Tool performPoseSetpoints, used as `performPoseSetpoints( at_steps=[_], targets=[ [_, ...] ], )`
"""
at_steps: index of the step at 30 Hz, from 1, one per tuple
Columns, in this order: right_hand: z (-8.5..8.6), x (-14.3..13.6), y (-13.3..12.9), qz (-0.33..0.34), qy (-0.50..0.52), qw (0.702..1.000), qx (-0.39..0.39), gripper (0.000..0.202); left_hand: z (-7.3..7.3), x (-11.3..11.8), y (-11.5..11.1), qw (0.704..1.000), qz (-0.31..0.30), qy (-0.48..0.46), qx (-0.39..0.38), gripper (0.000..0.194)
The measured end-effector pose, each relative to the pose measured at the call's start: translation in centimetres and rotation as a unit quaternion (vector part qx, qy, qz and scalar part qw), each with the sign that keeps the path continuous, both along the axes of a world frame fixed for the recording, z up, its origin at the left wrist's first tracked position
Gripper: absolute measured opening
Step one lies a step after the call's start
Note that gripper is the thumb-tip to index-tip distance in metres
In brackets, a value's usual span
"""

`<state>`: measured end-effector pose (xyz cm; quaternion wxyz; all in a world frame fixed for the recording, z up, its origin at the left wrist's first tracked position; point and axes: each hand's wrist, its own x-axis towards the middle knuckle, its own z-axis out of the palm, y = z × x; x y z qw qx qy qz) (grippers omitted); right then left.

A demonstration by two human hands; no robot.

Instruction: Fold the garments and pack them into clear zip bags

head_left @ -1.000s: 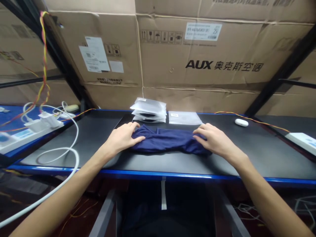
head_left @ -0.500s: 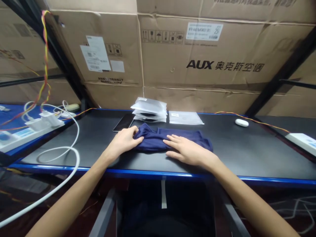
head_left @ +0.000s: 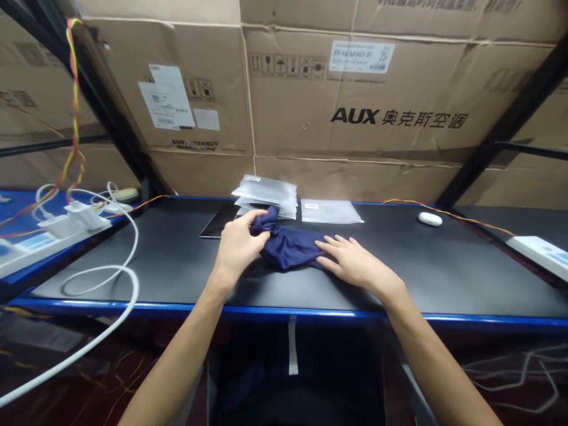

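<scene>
A dark blue cloth (head_left: 290, 245) lies bunched on the black tabletop, its left end lifted. My left hand (head_left: 242, 239) pinches that raised end between thumb and fingers. Resting flat on the cloth's right part is my right hand (head_left: 355, 260), fingers spread. Just behind the cloth is a stack of translucent plastic bags (head_left: 266, 192), with one more bag (head_left: 331, 211) lying flat to its right. A dark flat device (head_left: 217, 222) lies left of the stack, partly hidden by it.
A white oval case (head_left: 430, 219) sits at the right rear. White power strips stand at the left (head_left: 26, 251) and right (head_left: 539, 253). A white cable (head_left: 136, 284) loops over the table's left side. Cardboard boxes (head_left: 293, 136) form a wall behind.
My left hand has moved right and up, lifting and folding the cloth's left end. My right hand has shifted slightly right, still on the cloth. The cloth looks more bunched.
</scene>
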<state>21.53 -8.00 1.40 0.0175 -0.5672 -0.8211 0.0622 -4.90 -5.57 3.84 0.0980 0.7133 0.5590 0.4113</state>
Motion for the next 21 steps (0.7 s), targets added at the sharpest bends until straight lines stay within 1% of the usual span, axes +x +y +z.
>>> performPoseSetpoints(
  at_steps=[2, 4, 7, 9, 12, 14, 16, 19, 21],
  targets=[
    [0.0, -0.3, -0.1, 0.009, 0.004, 1.000, 0.004, 0.060, -0.5, 1.5, -0.6, 0.999, -0.046, -0.020, 0.002, 0.039],
    [-0.1, -0.5, -0.2, 0.025, 0.013, 0.999, 0.016, 0.061, -1.0, 2.9, -1.2, 0.995, -0.099, -0.009, -0.002, 0.035],
    [-0.2, -0.5, 0.0, 0.049, 0.024, 0.998, 0.019, 0.062, -1.9, 4.5, -1.9, 0.984, -0.173, 0.041, -0.025, 0.033],
    [-0.3, 0.0, 0.3, 0.063, 0.031, 0.998, 0.011, 0.059, -2.6, 5.1, -2.1, 0.973, -0.206, 0.096, -0.038, 0.034],
    [-0.3, 1.1, 0.7, 0.071, 0.059, 0.996, -0.015, 0.057, -3.2, 5.2, -2.0, 0.959, -0.227, 0.162, -0.040, 0.031],
    [-0.2, 1.9, 1.0, 0.060, 0.069, 0.995, -0.026, 0.058, -3.1, 5.0, -2.0, 0.957, -0.232, 0.168, -0.045, 0.030],
    [-0.1, 2.5, 1.2, 0.031, 0.050, 0.998, -0.021, 0.058, -2.6, 4.8, -2.1, 0.958, -0.235, 0.156, -0.057, 0.035],
    [-0.1, 3.2, 1.4, -0.046, 0.002, 0.999, -0.020, 0.058, -1.6, 4.7, -2.4, 0.961, -0.233, 0.127, -0.071, 0.042],
    [-0.2, 3.2, 1.3, -0.076, -0.009, 0.996, -0.034, 0.059, -1.1, 4.7, -2.6, 0.969, -0.216, 0.104, -0.065, 0.041]
  ],
)
